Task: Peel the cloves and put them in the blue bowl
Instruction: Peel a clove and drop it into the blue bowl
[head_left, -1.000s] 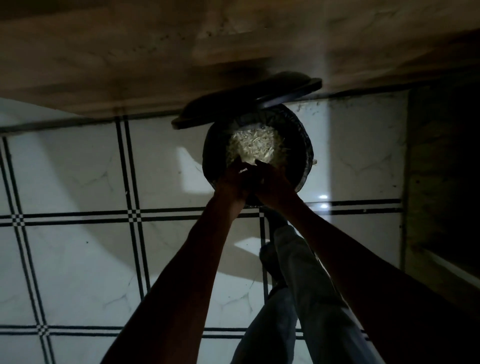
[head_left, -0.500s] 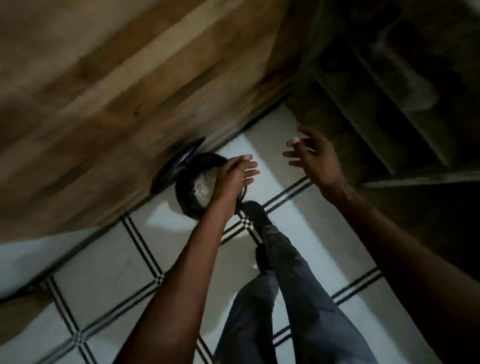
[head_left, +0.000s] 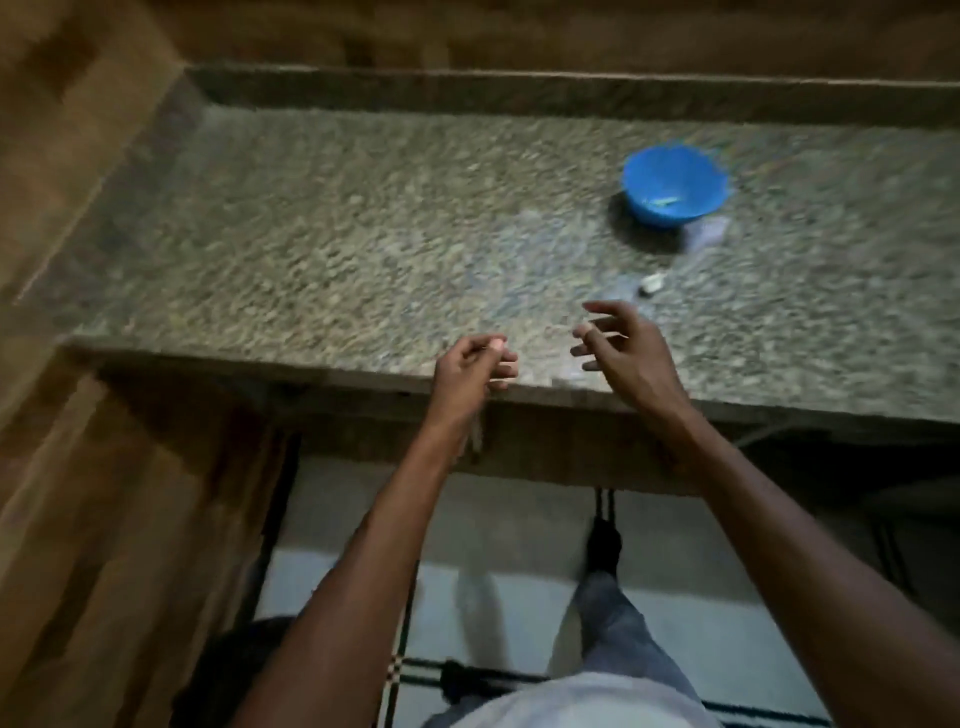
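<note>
I'm standing at a speckled granite counter (head_left: 363, 234), its front edge running across the middle of my view, a raised stone lip along the back and wood panelling (head_left: 78, 519) closing in on the left. Below the edge there's pale tiled floor (head_left: 519, 623) with dark lines, and my leg and foot around six o'clock. The light is dim and everything is a bit smeared. The blue bowl (head_left: 675, 184) sits on the counter at about one o'clock, round and bright, with something small and pale lying in the bottom that I can't make out. A small whitish clove (head_left: 650, 283) lies on the stone just below the bowl. My right hand (head_left: 623, 348) hovers over the front of the counter, fingers spread and empty, the clove close beyond its fingertips. My left hand (head_left: 475, 364) is at the counter edge, fingers loosely curled; whether they pinch anything I can't tell.
</note>
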